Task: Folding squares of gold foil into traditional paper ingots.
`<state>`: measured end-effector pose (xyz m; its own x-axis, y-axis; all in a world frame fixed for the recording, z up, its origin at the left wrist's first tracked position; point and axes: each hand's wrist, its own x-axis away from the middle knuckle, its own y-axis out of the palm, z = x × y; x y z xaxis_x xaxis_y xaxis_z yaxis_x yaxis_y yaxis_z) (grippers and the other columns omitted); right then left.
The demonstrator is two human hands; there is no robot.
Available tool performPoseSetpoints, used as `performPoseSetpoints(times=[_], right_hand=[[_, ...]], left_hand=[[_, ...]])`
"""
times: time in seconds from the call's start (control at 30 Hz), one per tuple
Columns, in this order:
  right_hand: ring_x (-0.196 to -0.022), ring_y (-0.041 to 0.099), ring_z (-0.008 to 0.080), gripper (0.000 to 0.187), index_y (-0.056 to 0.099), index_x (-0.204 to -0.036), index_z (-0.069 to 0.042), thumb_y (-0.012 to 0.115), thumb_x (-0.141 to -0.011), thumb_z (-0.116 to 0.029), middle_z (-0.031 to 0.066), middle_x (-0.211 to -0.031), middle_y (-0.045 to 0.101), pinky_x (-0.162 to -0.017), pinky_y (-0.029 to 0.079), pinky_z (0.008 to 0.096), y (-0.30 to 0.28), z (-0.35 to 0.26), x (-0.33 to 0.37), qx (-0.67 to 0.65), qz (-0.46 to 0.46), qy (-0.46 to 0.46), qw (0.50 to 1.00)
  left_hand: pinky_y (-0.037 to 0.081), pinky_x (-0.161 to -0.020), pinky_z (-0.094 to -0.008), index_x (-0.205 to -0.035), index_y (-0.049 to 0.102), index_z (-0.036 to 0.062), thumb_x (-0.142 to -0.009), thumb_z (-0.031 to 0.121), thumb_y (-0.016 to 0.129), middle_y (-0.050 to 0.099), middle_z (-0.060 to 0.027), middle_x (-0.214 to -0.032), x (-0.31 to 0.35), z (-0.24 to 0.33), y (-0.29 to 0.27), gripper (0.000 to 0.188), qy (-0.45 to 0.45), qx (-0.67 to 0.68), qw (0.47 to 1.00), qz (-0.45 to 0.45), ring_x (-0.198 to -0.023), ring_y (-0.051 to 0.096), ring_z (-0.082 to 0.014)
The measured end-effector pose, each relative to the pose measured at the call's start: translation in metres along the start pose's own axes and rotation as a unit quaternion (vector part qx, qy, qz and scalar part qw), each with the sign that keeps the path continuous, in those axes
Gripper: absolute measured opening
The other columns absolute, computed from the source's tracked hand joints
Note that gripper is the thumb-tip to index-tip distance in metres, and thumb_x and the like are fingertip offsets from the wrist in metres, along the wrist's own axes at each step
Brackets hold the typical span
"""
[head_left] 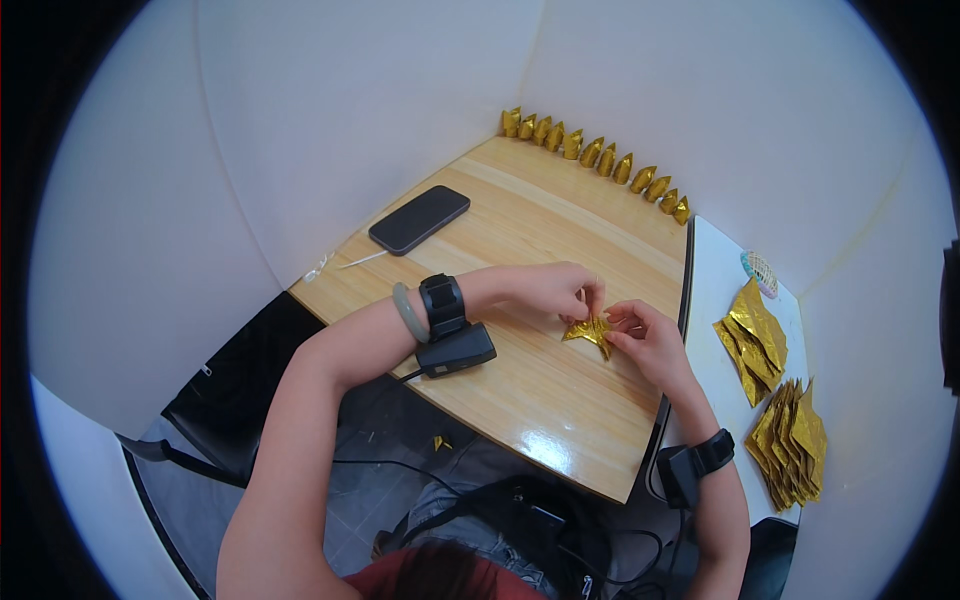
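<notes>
A partly folded piece of gold foil paper [588, 334] is held just above the wooden table [560, 405], near its right side. My left hand [566, 292] reaches in from the left, its fingers pinched on the foil's upper edge. On the opposite side my right hand [648, 340] grips the same piece between thumb and fingers. The foil has pointed corners, one toward the left and one downward. Parts of it are hidden behind my fingertips.
Several folded gold foil pieces [592, 152] stand in a row along the far edge. A black phone [420, 219] with a white cable lies at left. Stacks of gold foil sheets [788, 440] and a woven oval item [760, 272] rest on the white surface [712, 262] at right.
</notes>
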<state>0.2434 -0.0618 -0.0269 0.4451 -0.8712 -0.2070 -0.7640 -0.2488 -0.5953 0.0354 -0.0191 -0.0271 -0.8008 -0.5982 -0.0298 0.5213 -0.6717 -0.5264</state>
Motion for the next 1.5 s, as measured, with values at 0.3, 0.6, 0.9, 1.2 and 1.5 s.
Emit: performPoseSetpoints(times=[0.3, 0.6, 0.9, 1.2, 1.5], right_hand=[[-0.078, 0.06, 0.0133, 0.019, 0.055, -0.096, 0.002, 0.061, -0.079, 0.001, 0.0084, -0.086, 0.061, -0.071, 0.049, 0.024, 0.001, -0.008, 0.004, 0.056, -0.033, 0.003, 0.998], [-0.079, 0.057, 0.0148, 0.019, 0.054, -0.096, -0.001, 0.063, -0.079, -0.004, 0.007, -0.088, 0.057, -0.071, 0.046, 0.0254, 0.002, -0.006, 0.007, 0.085, -0.038, -0.041, 0.995], [-0.101, 0.046, 0.0224, 0.037, 0.052, -0.106, -0.004, 0.068, -0.073, -0.01, 0.0089, -0.102, 0.049, -0.091, 0.035, 0.0293, -0.012, -0.003, 0.009, 0.125, -0.116, -0.118, 0.978], [-0.096, 0.05, 0.0261, 0.034, 0.056, -0.099, -0.005, 0.071, -0.071, -0.019, 0.0106, -0.098, 0.053, -0.085, 0.04, 0.032, -0.011, -0.014, 0.015, 0.112, -0.084, -0.064, 0.988], [-0.083, 0.057, 0.0246, 0.02, 0.058, -0.095, -0.005, 0.062, -0.075, -0.007, 0.0102, -0.089, 0.059, -0.074, 0.046, 0.0311, -0.001, -0.018, 0.013, 0.179, 0.0, -0.122, 0.976]], left_hand=[[0.047, -0.052, -0.0216, -0.081, 0.062, -0.0001, -0.078, 0.01, 0.063, 0.062, -0.0055, -0.069, -0.006, 0.001, 0.007, 0.011, -0.03, -0.021, 0.994, 0.105, -0.057, 0.057, -0.0091], [0.049, -0.053, -0.0211, -0.081, 0.063, 0.0012, -0.075, 0.005, 0.064, 0.062, -0.0049, -0.068, -0.011, -0.003, 0.006, 0.007, -0.081, 0.016, 0.991, 0.102, -0.059, 0.059, -0.0095], [0.047, -0.058, -0.0234, -0.077, 0.064, 0.0026, -0.071, 0.003, 0.064, 0.061, -0.004, -0.068, -0.014, -0.006, 0.004, 0.006, -0.042, -0.06, 0.993, 0.094, -0.065, 0.058, -0.0103], [0.046, -0.06, -0.0244, -0.079, 0.067, 0.0044, -0.07, 0.006, 0.066, 0.064, -0.0053, -0.071, -0.006, -0.004, -0.002, 0.009, -0.076, -0.081, 0.99, 0.09, -0.067, 0.059, -0.0114], [0.046, -0.067, -0.0241, -0.085, 0.063, -0.001, -0.072, 0.001, 0.063, 0.062, -0.0061, -0.078, -0.001, -0.004, -0.005, 0.014, -0.049, 0.007, 0.998, 0.034, -0.073, 0.057, -0.0121]])
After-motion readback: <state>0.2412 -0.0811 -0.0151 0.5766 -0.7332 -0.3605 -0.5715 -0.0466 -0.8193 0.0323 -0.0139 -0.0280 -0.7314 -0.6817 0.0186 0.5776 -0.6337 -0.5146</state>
